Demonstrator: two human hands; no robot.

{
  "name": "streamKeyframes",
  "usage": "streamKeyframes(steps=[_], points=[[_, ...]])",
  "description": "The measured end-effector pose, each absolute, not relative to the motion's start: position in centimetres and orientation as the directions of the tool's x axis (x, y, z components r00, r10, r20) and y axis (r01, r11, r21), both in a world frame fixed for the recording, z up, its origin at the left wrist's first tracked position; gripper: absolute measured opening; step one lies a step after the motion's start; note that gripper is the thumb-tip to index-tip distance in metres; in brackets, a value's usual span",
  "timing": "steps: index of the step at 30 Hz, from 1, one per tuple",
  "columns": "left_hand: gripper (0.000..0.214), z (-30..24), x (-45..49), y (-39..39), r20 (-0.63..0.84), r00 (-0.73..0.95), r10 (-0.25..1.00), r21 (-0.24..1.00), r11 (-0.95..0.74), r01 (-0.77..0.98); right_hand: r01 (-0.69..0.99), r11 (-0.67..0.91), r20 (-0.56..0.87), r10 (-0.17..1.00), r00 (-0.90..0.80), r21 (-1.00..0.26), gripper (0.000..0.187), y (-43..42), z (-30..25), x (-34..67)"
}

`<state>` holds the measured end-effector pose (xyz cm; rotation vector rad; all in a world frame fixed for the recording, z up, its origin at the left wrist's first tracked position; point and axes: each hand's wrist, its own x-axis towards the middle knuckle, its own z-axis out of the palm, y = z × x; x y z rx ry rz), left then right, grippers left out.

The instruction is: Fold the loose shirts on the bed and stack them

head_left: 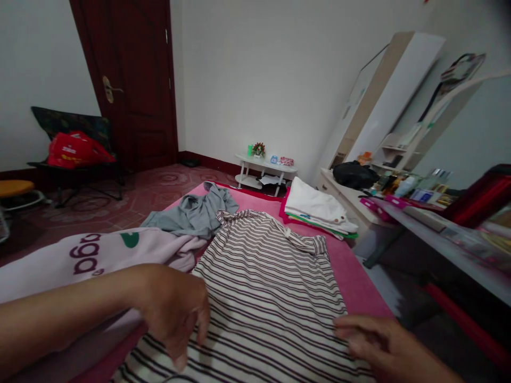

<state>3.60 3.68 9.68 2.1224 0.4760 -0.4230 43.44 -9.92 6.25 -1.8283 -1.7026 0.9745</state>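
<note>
A white top with dark stripes (267, 276) lies spread flat on the pink bed cover (359, 276), with its far edge bunched in places. Over its near left part hangs my left hand (175, 308), fingers bent downward and apart, with nothing visible between them. My right hand (371, 340) is at the right edge of the top, its index finger and thumb apart; whether they touch the cloth is hard to tell. Left of the striped top lie a pale pink garment (131, 247) with lettering and a crumpled grey garment (195, 210).
A stack of folded clothes (315, 205), white on top, sits at the bed's far right corner. A desk (423, 223) with cluttered items stands on the right. Beyond the bed is a small white table (265, 164). A folding chair (72, 122) holds a red bag (77, 150).
</note>
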Motion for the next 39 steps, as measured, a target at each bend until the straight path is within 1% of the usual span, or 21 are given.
streamKeyframes(steps=[1, 3, 4, 5, 7, 9, 10, 12, 14, 16, 18, 20, 22, 24, 26, 29, 31, 33, 36, 38, 39], points=[[0.038, 9.4, 5.4, 4.2, -0.418, 0.891, 0.176, 0.693, -0.573, 0.438, 0.667, -0.099, -0.167, 0.985, -0.039, -0.739, 0.037, -8.3, 6.1, 42.0], [0.03, 8.1, 9.2, 5.7, -0.306, 0.926, 0.22, 0.657, -0.655, 0.373, 0.691, 0.016, -0.031, 0.998, -0.057, -0.723, 0.042, -5.4, 4.5, 39.3], [0.029, 7.1, 11.0, 6.6, -0.214, 0.934, 0.286, 0.607, -0.71, 0.356, 0.71, 0.066, 0.019, 0.997, -0.073, -0.701, 0.048, -4.1, 3.2, 38.2], [0.033, 5.8, 12.8, 7.6, -0.111, 0.924, 0.366, 0.541, -0.757, 0.365, 0.739, 0.099, 0.034, 0.994, -0.103, -0.666, 0.055, -3.0, 1.9, 37.2], [0.045, 2.7, 15.6, 10.0, 0.116, 0.827, 0.551, 0.405, -0.786, 0.467, 0.818, 0.163, 0.031, 0.984, -0.175, -0.552, 0.061, -1.3, -0.6, 35.9], [0.05, -0.3, 17.4, 12.3, 0.28, 0.697, 0.66, 0.338, -0.747, 0.572, 0.875, 0.236, 0.028, 0.968, -0.248, -0.422, 0.06, -0.1, -2.1, 35.4], [0.05, -1.6, 18.0, 13.4, 0.331, 0.631, 0.701, 0.337, -0.713, 0.615, 0.889, 0.273, 0.032, 0.959, -0.282, -0.368, 0.058, 0.5, -2.4, 35.4], [0.05, -3.6, 18.6, 15.2, 0.378, 0.513, 0.771, 0.375, -0.634, 0.676, 0.89, 0.34, 0.029, 0.937, -0.348, -0.302, 0.056, 1.7, -2.3, 36.0], [0.053, -4.6, 18.7, 16.4, 0.391, 0.425, 0.816, 0.426, -0.57, 0.702, 0.874, 0.403, 0.021, 0.911, -0.413, -0.271, 0.055, 3.5, -2.0, 37.7], [0.055, -5.0, 18.6, 17.0, 0.402, 0.38, 0.833, 0.476, -0.544, 0.691, 0.874, 0.419, 0.035, 0.905, -0.424, -0.246, 0.054, 5.8, -2.1, 40.3], [0.055, -5.0, 18.4, 17.4, 0.421, 0.344, 0.839, 0.532, -0.536, 0.656, 0.918, 0.326, 0.078, 0.945, -0.317, -0.224, 0.055, 8.4, -2.8, 43.8], [0.053, -4.9, 18.3, 17.7, 0.435, 0.303, 0.848, 0.585, -0.522, 0.621, 0.973, 0.145, 0.15, 0.981, -0.119, -0.18, 0.056, 10.9, -3.8, 47.2], [0.05, -4.8, 18.3, 17.9, 0.44, 0.28, 0.853, 0.609, -0.513, 0.604, 0.994, -0.016, 0.238, 0.971, 0.041, -0.105, 0.056, 13.1, -4.5, 49.7], [0.046, -4.8, 18.3, 18.1, 0.439, 0.292, 0.85, 0.597, -0.519, 0.612, 0.991, -0.125, 0.303, 0.944, 0.134, -0.05, 0.054, 14.6, -4.8, 50.7], [0.044, -4.8, 18.4, 18.1, 0.428, 0.308, 0.85, 0.568, -0.518, 0.64, 0.969, -0.237, 0.334, 0.91, 0.248, -0.073, 0.051, 15.7, -4.7, 50.3], [0.039, -4.6, 18.5, 17.9, 0.398, 0.337, 0.853, 0.528, -0.513, 0.676, 0.902, -0.397, 0.36, 0.827, 0.432, -0.169, 0.044, 16.9, -4.5, 48.5], [0.036, -4.3, 18.5, 18.0, 0.378, 0.377, 0.846, 0.51, -0.53, 0.677, 0.868, -0.443, 0.379, 0.781, 0.496, -0.222, 0.04, 17.5, -4.5, 47.5], [0.031, -3.9, 18.5, 18.6, 0.348, 0.398, 0.849, 0.513, -0.528, 0.677, 0.855, -0.441, 0.406, 0.753, 0.518, -0.274, 0.037, 18.0, -4.4, 47.0], [0.025, -3.3, 18.8, 20.7, 0.295, 0.356, 0.887, 0.535, -0.462, 0.707, 0.842, -0.409, 0.461, 0.707, 0.537, -0.353, 0.04, 18.2, -4.2, 47.3], [0.03, -3.0, 19.2, 22.8, 0.274, 0.294, 0.915, 0.54, -0.4, 0.74, 0.82, -0.416, 0.487, 0.662, 0.57, -0.393, 0.046, 18.0, -4.1, 47.7], [0.037, -2.8, 19.5, 24.0, 0.267, 0.262, 0.928, 0.54, -0.369, 0.756, 0.803, -0.433, 0.487, 0.641, 0.594, -0.41, 0.049, 17.9, -4.1, 47.9]])
